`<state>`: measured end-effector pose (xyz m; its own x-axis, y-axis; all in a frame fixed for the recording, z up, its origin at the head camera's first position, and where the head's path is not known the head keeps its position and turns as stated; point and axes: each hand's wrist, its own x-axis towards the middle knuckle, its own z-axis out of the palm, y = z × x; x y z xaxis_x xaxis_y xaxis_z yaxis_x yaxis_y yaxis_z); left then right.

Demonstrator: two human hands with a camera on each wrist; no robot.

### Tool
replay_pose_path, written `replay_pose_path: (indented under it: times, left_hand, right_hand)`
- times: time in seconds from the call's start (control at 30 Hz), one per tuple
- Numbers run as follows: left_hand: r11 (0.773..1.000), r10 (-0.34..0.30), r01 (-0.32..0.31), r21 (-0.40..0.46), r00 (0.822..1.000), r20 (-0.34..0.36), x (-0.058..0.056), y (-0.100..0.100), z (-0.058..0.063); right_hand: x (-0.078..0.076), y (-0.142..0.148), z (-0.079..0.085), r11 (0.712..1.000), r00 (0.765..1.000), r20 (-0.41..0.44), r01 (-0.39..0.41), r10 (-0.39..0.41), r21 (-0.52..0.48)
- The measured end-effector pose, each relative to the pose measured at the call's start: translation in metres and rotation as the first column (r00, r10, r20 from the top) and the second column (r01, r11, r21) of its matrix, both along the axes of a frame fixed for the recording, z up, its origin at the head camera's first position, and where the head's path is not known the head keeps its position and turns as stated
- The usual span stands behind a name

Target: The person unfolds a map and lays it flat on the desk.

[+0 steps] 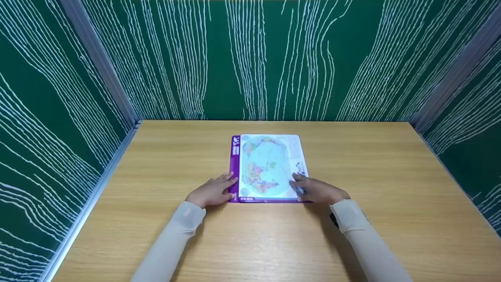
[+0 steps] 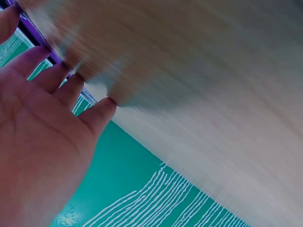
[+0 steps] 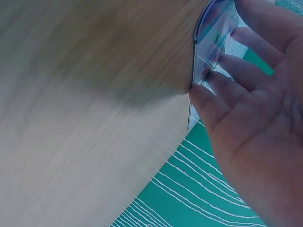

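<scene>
A world map panel [image 1: 268,164] with a white border lies over a purple board [image 1: 234,168], which shows along the left and front edges. My left hand [image 1: 213,191] rests at the purple board's left edge, its fingers spread over the rim. In the left wrist view, the left hand [image 2: 42,118] has extended fingers, and only a sliver of purple edge shows. On the other side, my right hand [image 1: 319,190] touches the map panel's lower right edge. In the right wrist view, the right hand [image 3: 260,104] has loosely extended fingers against the glossy panel edge [image 3: 206,52].
The map lies on a wooden table [image 1: 164,156]. Green panels [image 1: 219,58] with wavy white lines stand behind the table and at both sides. Grey metal posts [image 1: 98,58] mark the back corners.
</scene>
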<state>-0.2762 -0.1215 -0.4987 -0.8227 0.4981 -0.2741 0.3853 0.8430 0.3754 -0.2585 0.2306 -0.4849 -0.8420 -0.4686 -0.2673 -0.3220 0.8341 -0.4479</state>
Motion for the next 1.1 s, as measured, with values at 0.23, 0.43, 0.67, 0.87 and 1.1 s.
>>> replay_pose_path:
  times: [0.23, 0.43, 0.67, 0.87, 1.1]
  left_hand:
    - [1.0, 0.014, -0.014, 0.012, 1.0, 0.011, -0.003, -0.004, 0.0]
    - [0.999, 0.03, -0.031, 0.023, 0.999, 0.043, -0.003, -0.004, 0.001]
    - [0.999, 0.039, -0.041, 0.036, 0.997, 0.062, -0.003, -0.001, 0.0]
    - [0.998, 0.048, -0.051, 0.041, 0.996, 0.073, -0.002, -0.002, 0.001]
    - [0.997, 0.045, -0.049, 0.054, 0.996, 0.076, -0.001, -0.004, 0.003]
  right_hand:
    - [0.002, 0.0, 0.0, 1.0, 1.0, 0.011, 0.027, -0.027, -0.011]
    - [0.002, -0.001, 0.002, 0.999, 0.999, 0.009, 0.043, -0.043, -0.011]
    - [0.005, -0.003, 0.005, 0.994, 0.992, 0.058, 0.113, -0.113, 0.013]
    - [0.007, -0.011, 0.007, 0.988, 0.985, 0.072, 0.156, -0.154, -0.018]
    - [0.007, -0.035, 0.006, 0.982, 0.983, -0.01, 0.181, -0.182, -0.046]
